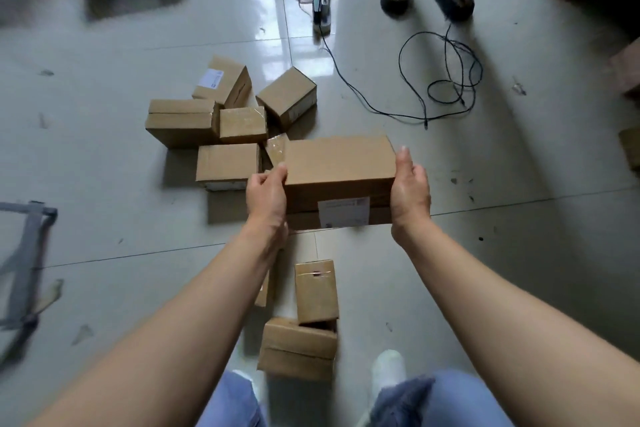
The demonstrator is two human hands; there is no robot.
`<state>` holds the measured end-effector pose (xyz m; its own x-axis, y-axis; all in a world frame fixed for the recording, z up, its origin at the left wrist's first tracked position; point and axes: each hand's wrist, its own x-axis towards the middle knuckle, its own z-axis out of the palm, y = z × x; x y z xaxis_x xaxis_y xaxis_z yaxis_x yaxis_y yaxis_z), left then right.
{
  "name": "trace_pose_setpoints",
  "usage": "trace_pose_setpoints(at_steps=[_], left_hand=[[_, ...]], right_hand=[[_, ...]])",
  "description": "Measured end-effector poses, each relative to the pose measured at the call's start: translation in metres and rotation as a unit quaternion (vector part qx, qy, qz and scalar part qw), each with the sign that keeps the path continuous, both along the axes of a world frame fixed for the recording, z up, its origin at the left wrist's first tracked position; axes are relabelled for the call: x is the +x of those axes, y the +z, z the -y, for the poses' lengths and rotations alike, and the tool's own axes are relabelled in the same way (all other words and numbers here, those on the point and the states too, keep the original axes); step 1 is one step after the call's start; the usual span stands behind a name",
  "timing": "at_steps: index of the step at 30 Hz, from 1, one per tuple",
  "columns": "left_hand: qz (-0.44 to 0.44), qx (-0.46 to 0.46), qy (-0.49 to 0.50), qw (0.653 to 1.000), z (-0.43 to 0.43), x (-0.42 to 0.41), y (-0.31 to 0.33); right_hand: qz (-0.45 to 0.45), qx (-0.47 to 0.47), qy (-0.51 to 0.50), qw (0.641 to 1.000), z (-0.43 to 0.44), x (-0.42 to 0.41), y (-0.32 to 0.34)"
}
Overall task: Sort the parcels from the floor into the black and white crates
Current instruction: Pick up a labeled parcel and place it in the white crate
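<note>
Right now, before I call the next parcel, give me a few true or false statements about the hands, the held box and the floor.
1. Both hands, left hand and right hand, grip the long box by its ends. True.
2. The long box has no label. False: a white label shows on its near side.
3. More parcels lie on the floor beyond the hands. True.
4. The black cable is draped over the held box. False: it lies on the floor, apart.
</note>
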<state>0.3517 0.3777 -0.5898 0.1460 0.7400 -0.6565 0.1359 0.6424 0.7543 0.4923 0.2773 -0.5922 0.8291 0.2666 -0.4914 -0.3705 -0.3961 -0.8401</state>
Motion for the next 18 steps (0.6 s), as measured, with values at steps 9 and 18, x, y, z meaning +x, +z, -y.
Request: trace_pose_setpoints(at_steps=[9, 18], left_hand=[[0.044, 0.058, 0.06, 0.996, -0.029, -0.056, 0.27], [0.066, 0.146, 0.161, 0.974, -0.042, -0.186, 0.446]], right_hand=[[0.011, 0.049, 0.086, 0.995, -0.046, -0.044, 0.257], [-0.011, 0.128, 0.216, 0.968, -0.104, -0.139, 0.435]])
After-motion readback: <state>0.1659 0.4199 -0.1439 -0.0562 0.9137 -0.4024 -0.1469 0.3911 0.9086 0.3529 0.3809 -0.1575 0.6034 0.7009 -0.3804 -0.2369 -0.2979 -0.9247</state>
